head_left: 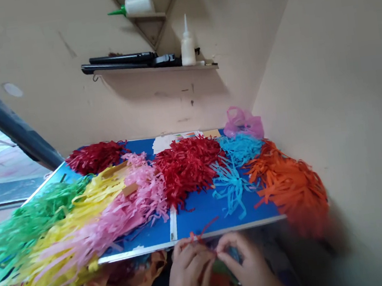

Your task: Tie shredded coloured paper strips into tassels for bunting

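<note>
Hands (189,272) (245,262) on thin red paper strips (198,238)

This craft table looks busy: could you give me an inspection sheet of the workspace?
surface: blue board with pale metal edging, mostly covered.
job's things: heaps of thin paper: red strips, pink strips, yellow strips, green strips, orange strips, turquoise strips.
clutter: crumpled pink plastic bag, white printed sheet.
hands: left hand, right hand pinch a thin red strip at the board's near edge.
cables: nothing seen.
surroundings: cream wall, wall shelf with white nozzle bottle.
</note>
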Demonstrator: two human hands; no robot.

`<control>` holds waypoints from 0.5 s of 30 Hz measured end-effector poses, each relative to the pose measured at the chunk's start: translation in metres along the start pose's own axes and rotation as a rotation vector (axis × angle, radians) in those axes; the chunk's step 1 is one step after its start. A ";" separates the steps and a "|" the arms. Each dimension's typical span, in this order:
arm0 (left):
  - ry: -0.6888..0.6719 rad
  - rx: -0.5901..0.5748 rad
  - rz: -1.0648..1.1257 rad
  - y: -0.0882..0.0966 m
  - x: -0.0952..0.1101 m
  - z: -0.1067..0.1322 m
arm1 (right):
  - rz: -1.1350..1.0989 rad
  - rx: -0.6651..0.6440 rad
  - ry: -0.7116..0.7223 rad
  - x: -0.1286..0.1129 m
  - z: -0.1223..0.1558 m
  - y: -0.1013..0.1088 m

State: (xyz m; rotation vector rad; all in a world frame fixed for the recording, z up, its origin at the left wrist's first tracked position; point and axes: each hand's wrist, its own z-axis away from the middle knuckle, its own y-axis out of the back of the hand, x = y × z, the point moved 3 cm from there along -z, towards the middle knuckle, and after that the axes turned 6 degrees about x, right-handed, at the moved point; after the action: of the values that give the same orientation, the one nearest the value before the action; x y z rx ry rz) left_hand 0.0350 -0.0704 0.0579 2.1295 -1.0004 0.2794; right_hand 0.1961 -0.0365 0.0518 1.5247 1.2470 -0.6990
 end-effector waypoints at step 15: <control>0.083 -0.148 -0.082 -0.023 0.006 -0.002 | 0.125 -0.011 0.062 0.000 0.002 0.009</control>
State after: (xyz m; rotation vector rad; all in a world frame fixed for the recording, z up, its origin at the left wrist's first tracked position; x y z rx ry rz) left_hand 0.0555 -0.0632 0.0495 2.0030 -0.8566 0.2438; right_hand 0.2050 -0.0383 0.0538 1.6108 1.1880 -0.5670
